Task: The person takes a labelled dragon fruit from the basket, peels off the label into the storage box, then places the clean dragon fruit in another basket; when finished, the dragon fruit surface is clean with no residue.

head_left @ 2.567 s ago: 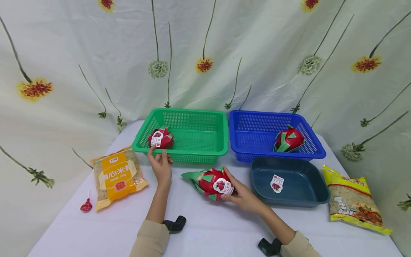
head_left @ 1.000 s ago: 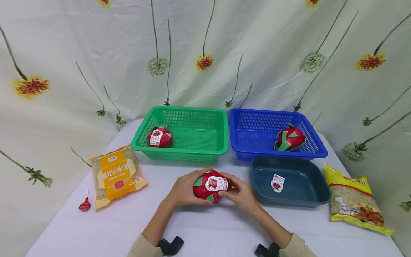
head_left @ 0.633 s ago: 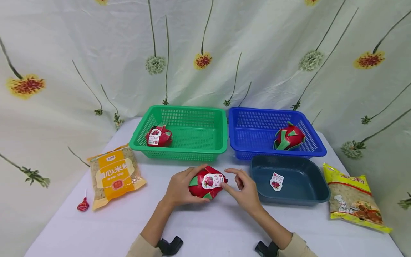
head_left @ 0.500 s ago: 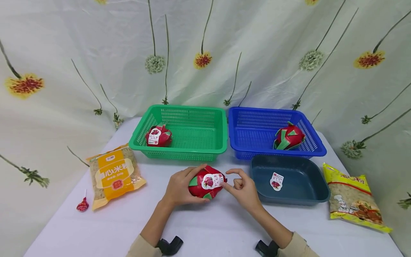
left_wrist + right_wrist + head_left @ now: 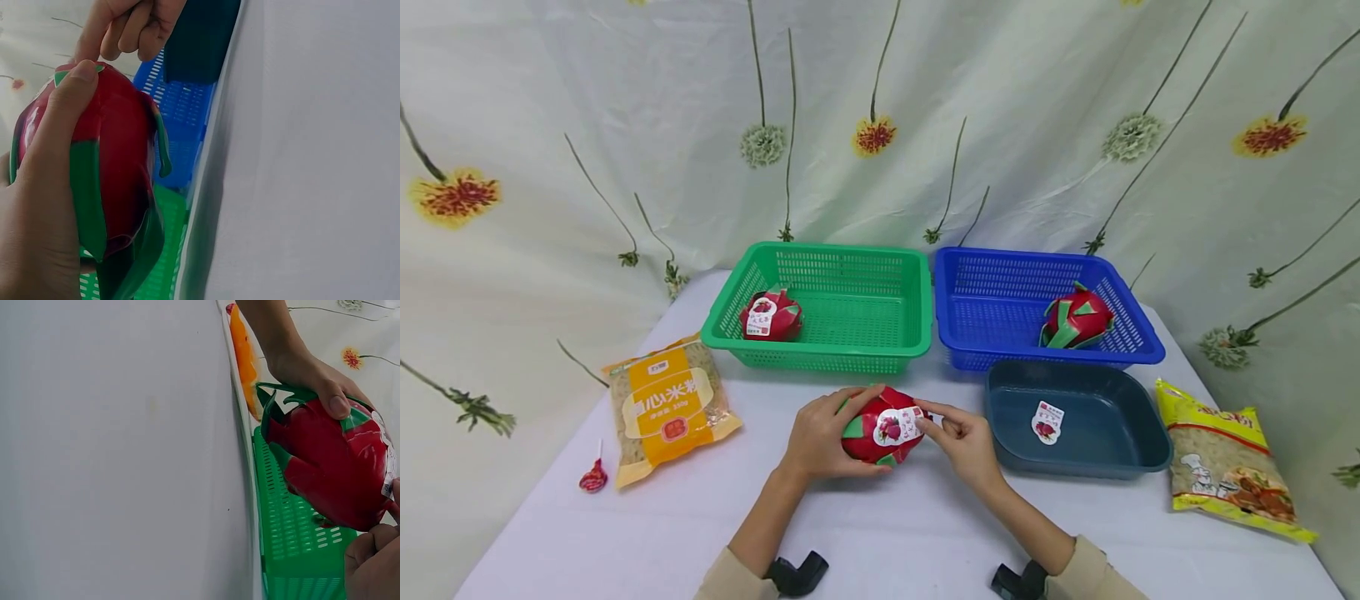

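My left hand (image 5: 818, 439) grips a red-and-green dragon fruit (image 5: 862, 446) from its left side, fingers over the top and thumb below. A white sticker (image 5: 895, 427) printed with a fruit picture is on its front. The thumb and index finger of my right hand (image 5: 967, 443) pinch at the sticker's right end; the other fingers are curled in. In the left wrist view the fruit (image 5: 122, 150) shows its long green leaves, my thumb lying along it. From the right wrist view, the sticker (image 5: 389, 469) is seen edge-on, partly cut off by the frame.
Behind stand a green basket (image 5: 835, 352) holding a stickered dragon fruit (image 5: 786, 319) and a blue basket (image 5: 1052, 357) with another dragon fruit (image 5: 1077, 317). A dark tray (image 5: 1097, 417) bears a loose sticker (image 5: 1047, 422). Noodle bags (image 5: 673, 408) (image 5: 1228, 462) and a lollipop (image 5: 593, 477) flank them.
My left hand has come from the green basket to grip the dragon fruit. My right hand has let go of the fruit's end, and its thumb and index finger have closed at the sticker's edge.
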`<state>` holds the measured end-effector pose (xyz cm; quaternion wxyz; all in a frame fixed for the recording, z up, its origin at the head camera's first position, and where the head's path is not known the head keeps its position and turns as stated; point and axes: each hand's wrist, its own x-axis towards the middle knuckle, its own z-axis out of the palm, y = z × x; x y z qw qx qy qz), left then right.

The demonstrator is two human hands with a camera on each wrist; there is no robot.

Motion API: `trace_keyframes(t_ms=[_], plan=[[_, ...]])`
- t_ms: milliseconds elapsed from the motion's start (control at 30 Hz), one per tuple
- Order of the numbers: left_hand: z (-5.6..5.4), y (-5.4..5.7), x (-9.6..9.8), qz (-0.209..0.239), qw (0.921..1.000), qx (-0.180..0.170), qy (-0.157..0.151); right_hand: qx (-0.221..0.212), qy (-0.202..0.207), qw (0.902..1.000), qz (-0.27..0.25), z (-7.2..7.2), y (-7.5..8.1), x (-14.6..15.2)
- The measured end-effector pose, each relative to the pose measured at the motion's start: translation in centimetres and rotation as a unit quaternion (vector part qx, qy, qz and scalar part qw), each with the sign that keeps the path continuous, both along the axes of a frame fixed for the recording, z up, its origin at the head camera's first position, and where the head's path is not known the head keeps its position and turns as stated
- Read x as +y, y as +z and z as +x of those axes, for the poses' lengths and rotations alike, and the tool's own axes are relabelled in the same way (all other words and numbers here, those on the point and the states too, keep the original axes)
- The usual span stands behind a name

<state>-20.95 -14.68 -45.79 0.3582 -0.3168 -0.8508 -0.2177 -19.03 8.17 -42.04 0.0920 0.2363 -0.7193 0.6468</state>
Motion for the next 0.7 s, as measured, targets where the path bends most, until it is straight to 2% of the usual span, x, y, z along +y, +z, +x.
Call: trace_keyframes(t_ms=[100,333,533,700], plan=[[0.0,0.0,0.1,-0.006,1.0,0.005,-0.001,0.002,-0.008,0.9997,-0.021,0.0,-0.1,-0.1],[0.1,-0.1,0.3,-0.018,0.9998,0.01,-0.001,-0.047,-0.011,0.9955,-0.081,-0.1,-0.5,-0.5],[-0.1,-0.5,0.1,-0.018,0.9996,-0.015,0.012,-0.025,-0.043,0.9966,-0.066,0.2,-0.3,-0.8],[-0.6,-1.2,0.3,-0.007,0.9994,-0.034,0.002,-0.015,-0.049,0.9976,-0.046,0.7,-0.1,-0.6]])
